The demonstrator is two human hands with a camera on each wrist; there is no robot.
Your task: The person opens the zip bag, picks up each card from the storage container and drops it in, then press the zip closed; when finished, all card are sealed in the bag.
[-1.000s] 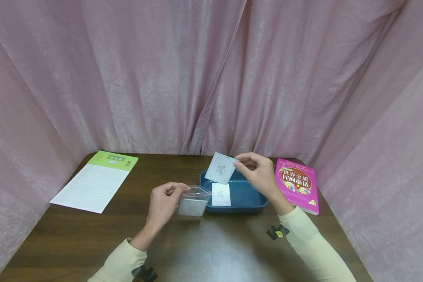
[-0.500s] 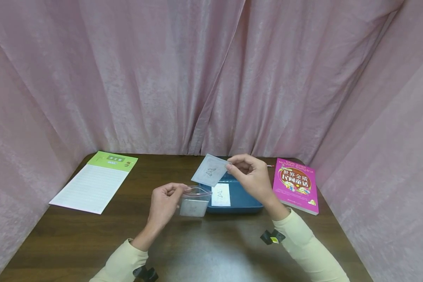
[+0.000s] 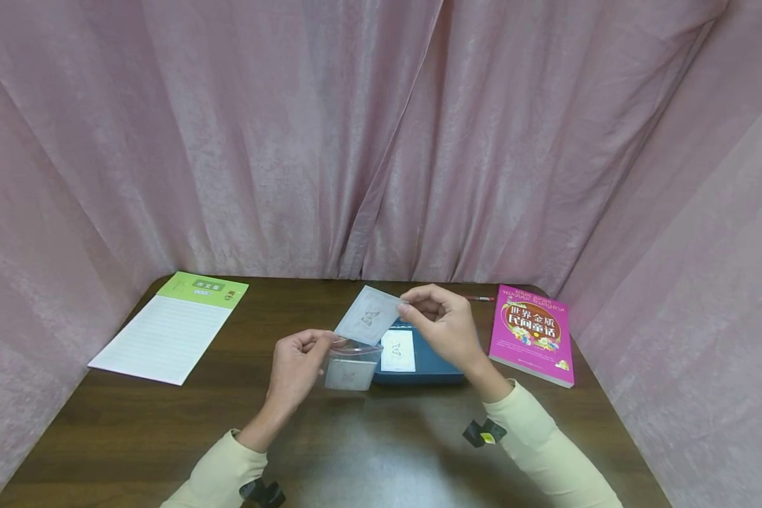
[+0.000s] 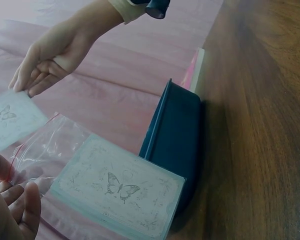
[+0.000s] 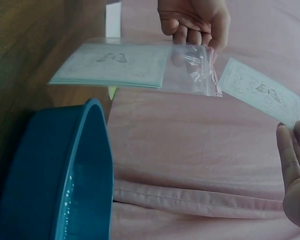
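Note:
My left hand (image 3: 297, 363) pinches the mouth edge of a clear zip-lock bag (image 5: 187, 65), which holds several pale butterfly-printed cards (image 4: 121, 187) at its bottom. My right hand (image 3: 443, 326) pinches one corner of a single butterfly card (image 3: 368, 316) between thumb and fingers. That card is tilted, its lower edge right at the bag's opening. In the right wrist view the card and the bag's red seal strip lie close side by side. Behind the bag, a blue box (image 3: 428, 374) stands on the table, and another butterfly card (image 3: 397, 351) shows at its left end.
A lined writing pad (image 3: 165, 339) with a green header lies on the left of the wooden table (image 3: 381, 444). At the right is a pink book (image 3: 533, 335), with a red-and-white pen (image 3: 482, 298) partly visible beside it. Pink curtains (image 3: 292, 141) enclose the table.
My right hand has carried its card leftward and down, from above the blue box to the bag's mouth. My left hand and the bag have barely moved.

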